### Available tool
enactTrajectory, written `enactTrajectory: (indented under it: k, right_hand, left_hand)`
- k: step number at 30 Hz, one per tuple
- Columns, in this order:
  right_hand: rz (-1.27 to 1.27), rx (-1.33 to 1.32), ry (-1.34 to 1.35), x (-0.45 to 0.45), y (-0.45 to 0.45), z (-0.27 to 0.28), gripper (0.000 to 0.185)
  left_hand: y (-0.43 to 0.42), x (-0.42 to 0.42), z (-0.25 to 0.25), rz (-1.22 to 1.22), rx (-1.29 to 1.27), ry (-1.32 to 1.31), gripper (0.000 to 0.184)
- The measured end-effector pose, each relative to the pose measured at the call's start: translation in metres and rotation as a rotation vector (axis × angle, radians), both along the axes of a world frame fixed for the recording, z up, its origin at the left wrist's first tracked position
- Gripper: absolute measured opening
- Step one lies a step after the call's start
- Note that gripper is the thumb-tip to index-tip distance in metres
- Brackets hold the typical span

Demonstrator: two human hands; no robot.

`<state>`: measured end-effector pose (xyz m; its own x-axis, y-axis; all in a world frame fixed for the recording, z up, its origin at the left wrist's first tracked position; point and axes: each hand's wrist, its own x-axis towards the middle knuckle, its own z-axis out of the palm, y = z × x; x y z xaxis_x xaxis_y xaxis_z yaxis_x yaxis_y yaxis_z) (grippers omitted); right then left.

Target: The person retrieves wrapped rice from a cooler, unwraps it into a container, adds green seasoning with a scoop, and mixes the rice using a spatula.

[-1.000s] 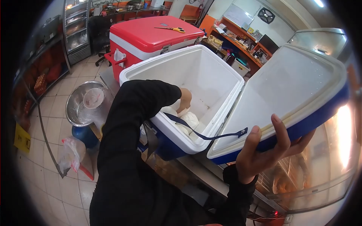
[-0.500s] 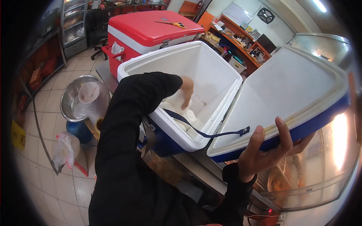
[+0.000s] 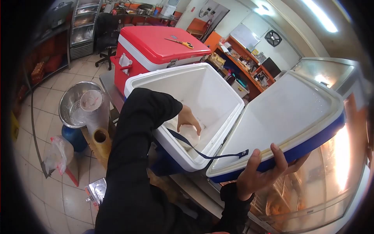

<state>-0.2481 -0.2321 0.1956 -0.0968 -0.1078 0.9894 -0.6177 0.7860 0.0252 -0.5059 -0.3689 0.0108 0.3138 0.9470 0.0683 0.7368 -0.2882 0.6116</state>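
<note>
My left hand (image 3: 188, 119) reaches down inside a blue-and-white cooler box (image 3: 134, 81). Its thumb and fingers curve around a pale white bundle (image 3: 191, 135) low in the box; what the bundle contains is unclear. At the right, my right hand (image 3: 261, 171) grips the edge of the cooler's hinged lid (image 3: 288, 111), thumb and one finger over the rim, the others partly hidden beneath it. The lid is tilted back, joined to the box by a dark blue strap (image 3: 202, 154). Black sleeves cover both arms.
Behind stands a red-and-white cooler (image 3: 156, 41), with yellow-handled scissors (image 3: 183, 43) on top. At left are a steel bowl (image 3: 70, 111), a roll of clear film (image 3: 97, 111) and a knotted plastic bag (image 3: 58, 154). A lit glass cabinet (image 3: 323, 171) is at right.
The view has shifted, so the coolers sit lower in the picture. Inside the box, my left hand has turned, its fingers now spread around the bundle. My right hand still holds the lid.
</note>
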Motion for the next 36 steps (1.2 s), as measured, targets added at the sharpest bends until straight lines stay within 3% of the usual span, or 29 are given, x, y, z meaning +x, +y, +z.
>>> enactTrajectory:
  k: [2,4,5,12,17,24,30,32,34,36]
  right_hand:
    - [0.026,-0.016,0.0,-0.001,0.0,-0.001,0.032]
    - [0.042,-0.042,-0.019,-0.001,0.0,-0.002,0.032]
    - [0.05,-0.043,-0.016,-0.001,0.001,-0.003,0.032]
    - [0.098,-0.001,-0.038,0.0,-0.001,-0.003,0.026]
    - [0.155,-0.05,-0.059,0.002,-0.008,-0.005,0.027]
    - [0.149,-0.049,-0.046,0.001,-0.007,-0.005,0.027]
    - [0.202,-0.074,-0.087,0.003,-0.011,-0.003,0.024]
    - [0.248,-0.11,-0.114,0.001,-0.006,-0.003,0.023]
    - [0.189,-0.032,-0.059,-0.002,-0.001,-0.002,0.024]
    - [0.147,0.004,-0.024,-0.003,-0.001,-0.001,0.026]
  left_hand:
    - [0.008,0.003,-0.004,0.173,-0.32,-0.204,0.059]
    - [0.015,0.028,0.02,0.83,-0.824,-1.012,0.065]
    - [0.018,0.024,0.019,0.861,-0.824,-0.96,0.052]
    - [0.018,0.04,0.041,0.833,-0.871,-0.765,0.052]
    - [0.026,0.037,0.047,0.619,-1.02,-0.59,0.058]
    - [0.026,0.05,0.053,0.658,-0.944,-0.586,0.049]
    - [0.032,0.054,0.065,0.785,-0.943,-0.457,0.044]
    - [0.039,0.039,0.064,0.73,-0.968,-0.284,0.045]
    - [0.025,0.038,0.089,0.759,-0.93,-0.24,0.053]
    - [0.003,0.039,0.122,0.998,-0.546,-0.045,0.065]
